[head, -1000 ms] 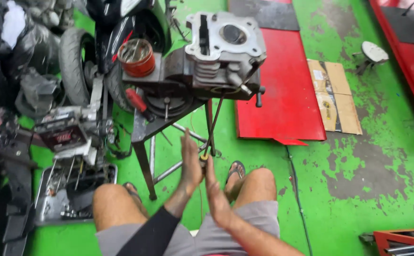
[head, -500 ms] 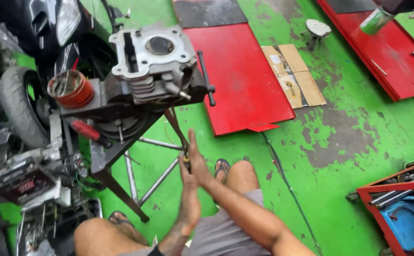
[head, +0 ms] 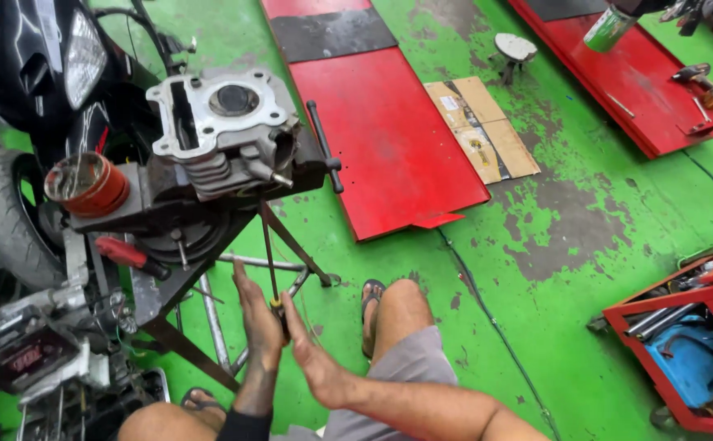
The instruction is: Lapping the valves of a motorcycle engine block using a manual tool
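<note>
Compared with half a second ago, the view has swung right and pulled closer: more of the red tool cart (head: 687,343) shows at the right edge, and the engine block (head: 222,122) sits higher and further left. The two palms stay pressed together around the thin rod.

One person sits on the green floor (head: 552,269), knees bare, two sandalled feet showing. The left hand (head: 257,314) and right hand (head: 311,355) are flat, palm against palm, with one long thin rod (head: 268,245) pinched between them; its dark handle (head: 277,314) sits just between the palms. The grip is narrow and flat, fingers straight, holding the rod. The rod runs up to the underside of the engine block, which is clamped on one metal stand (head: 209,278).

One orange round part (head: 87,184) sits at the stand's left end. Two red ramps (head: 381,122) lie on the floor, with one flattened cardboard piece (head: 483,131) between them. One motorcycle (head: 38,73) stands at the left.
</note>
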